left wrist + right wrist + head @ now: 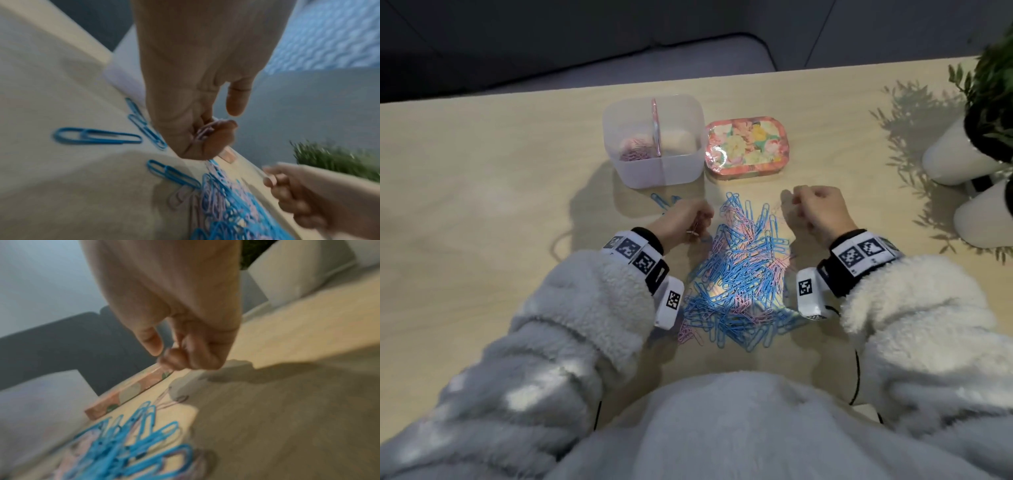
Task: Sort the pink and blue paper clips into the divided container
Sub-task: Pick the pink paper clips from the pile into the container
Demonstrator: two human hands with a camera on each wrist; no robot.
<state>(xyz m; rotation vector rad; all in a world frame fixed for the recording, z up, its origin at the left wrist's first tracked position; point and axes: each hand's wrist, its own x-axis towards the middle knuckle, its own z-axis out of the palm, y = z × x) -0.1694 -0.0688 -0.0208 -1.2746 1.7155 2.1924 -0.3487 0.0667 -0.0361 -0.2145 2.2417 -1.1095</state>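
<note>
A heap of blue and pink paper clips (736, 274) lies on the table in front of me. Behind it stands the translucent divided container (654, 171), with pink clips (635, 152) in its left half. My left hand (697, 228) hovers at the heap's left edge, its fingers curled round a few pink clips (203, 133). At the heap's far right corner, my right hand (792, 205) has its fingers curled. Thumb and forefinger pinch what looks like a thin pink clip (171, 345), blurred in the right wrist view. The container's right half looks empty.
A floral tin (746, 147) sits right of the container. Loose blue clips (662, 202) lie left of the heap, near the container's front. Two white plant pots (959, 161) stand at the right edge. A loose pink clip (164, 400) lies below my right hand.
</note>
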